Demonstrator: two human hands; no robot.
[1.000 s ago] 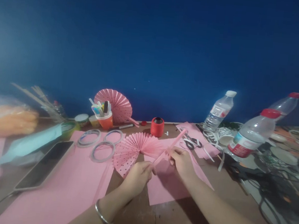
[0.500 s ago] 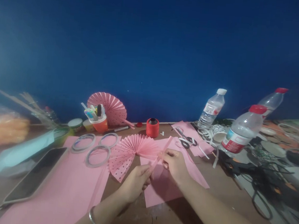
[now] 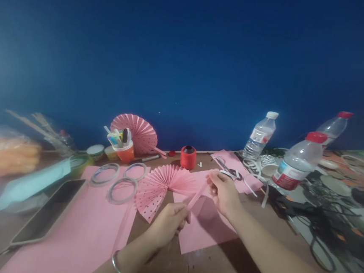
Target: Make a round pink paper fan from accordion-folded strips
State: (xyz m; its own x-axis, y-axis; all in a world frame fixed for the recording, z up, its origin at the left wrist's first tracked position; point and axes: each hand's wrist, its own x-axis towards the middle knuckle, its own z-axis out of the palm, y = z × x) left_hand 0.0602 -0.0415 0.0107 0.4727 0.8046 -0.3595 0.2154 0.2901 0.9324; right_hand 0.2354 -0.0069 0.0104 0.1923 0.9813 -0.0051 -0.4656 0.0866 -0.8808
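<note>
A narrow pink paper strip [image 3: 197, 197] runs slantwise between my two hands. My left hand [image 3: 170, 221] pinches its lower end, while the fingers of my right hand [image 3: 223, 192] are closed at its upper end. Beneath them lies a pink paper sheet [image 3: 200, 236] on the brown table. Just left of the strip, a half-open pleated pink fan [image 3: 153, 189] with dark dots rests on the table, its right side reaching the sheet. Behind my right hand lie scissors [image 3: 236, 175], partly hidden by it.
A red thread spool [image 3: 188, 158] stands behind the fan. Several tape rolls [image 3: 122, 191] and a phone [image 3: 49, 212] lie left on pink paper. A second fan [image 3: 137, 132] leans behind a pen cup [image 3: 126, 152]. Bottles [image 3: 297, 163] and tangled cables [image 3: 317, 225] crowd the right.
My right hand has moved up and right along the strip, away from my left hand, so more of the strip shows between them. The whole view has shifted slightly.
</note>
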